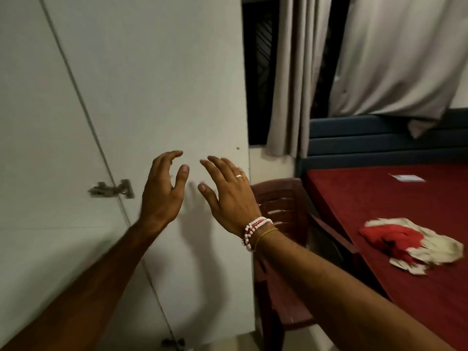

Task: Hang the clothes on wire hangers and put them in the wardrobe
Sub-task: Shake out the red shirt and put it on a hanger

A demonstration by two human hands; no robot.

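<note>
The white wardrobe (141, 92) fills the left of the view with both doors closed and a metal latch (112, 190) across the seam. My left hand (162, 191) and my right hand (228, 193) are raised side by side in front of the right door, fingers loosely spread, holding nothing. I cannot tell if they touch the door. A crumpled red and white garment (410, 245) lies on the red bed (405, 198) to the right. No hanger is in view.
A dark red plastic chair (283, 211) stands between the wardrobe and the bed. Grey curtains (293, 79) hang over a dark window behind it. A small white card (406, 178) lies far back on the bed.
</note>
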